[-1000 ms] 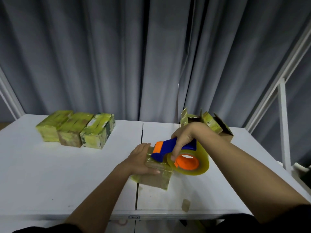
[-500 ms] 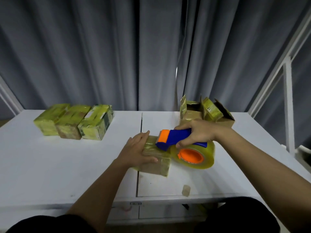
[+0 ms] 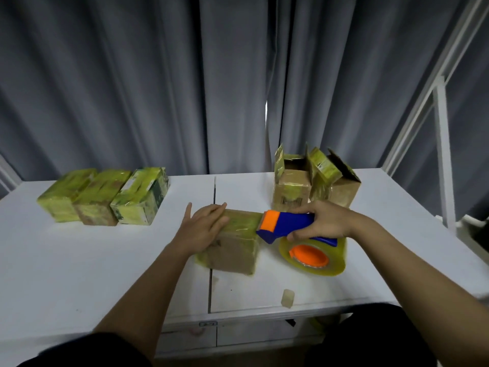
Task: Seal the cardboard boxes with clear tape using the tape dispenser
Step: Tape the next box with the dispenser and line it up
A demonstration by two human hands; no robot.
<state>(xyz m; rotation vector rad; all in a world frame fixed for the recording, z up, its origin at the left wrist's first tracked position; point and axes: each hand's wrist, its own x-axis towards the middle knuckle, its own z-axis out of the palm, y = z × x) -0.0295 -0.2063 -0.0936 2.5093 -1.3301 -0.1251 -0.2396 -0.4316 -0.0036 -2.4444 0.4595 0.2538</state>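
One cardboard box (image 3: 232,250) in hand, lying on the white bench (image 3: 79,260) across its centre seam. Small and brown, with clear tape bands giving a greenish sheen; judged light and fairly stiff, likely to slide on the smooth bench unless pinned.

- Left hand (image 3: 203,229): fingers straight and spread flat on the box top, pressing down. This is the sensible holding point, on the end away from the dispenser, clear of the tape run.
- Right hand (image 3: 325,223): fingers curled round the blue handle of the tape dispenser (image 3: 288,226). The orange-capped head meets the box's near top edge just beside the left fingertips; whether tape is stuck down there is hard to tell.
- Tape roll (image 3: 313,256): clear, on an orange hub, hanging below the right hand, just beside the box's right face. Film judged thin, sticky and prone to wrinkling; needs a steady pull.
- Three wrapped boxes (image 3: 105,198): set in a touching row, well left of the left hand. Judged sealed.
- Two open boxes (image 3: 315,184): flaps up, just beyond the right hand. Judged unsealed.
- Small tape scrap (image 3: 288,298): on the bench nearer the person than both hands.
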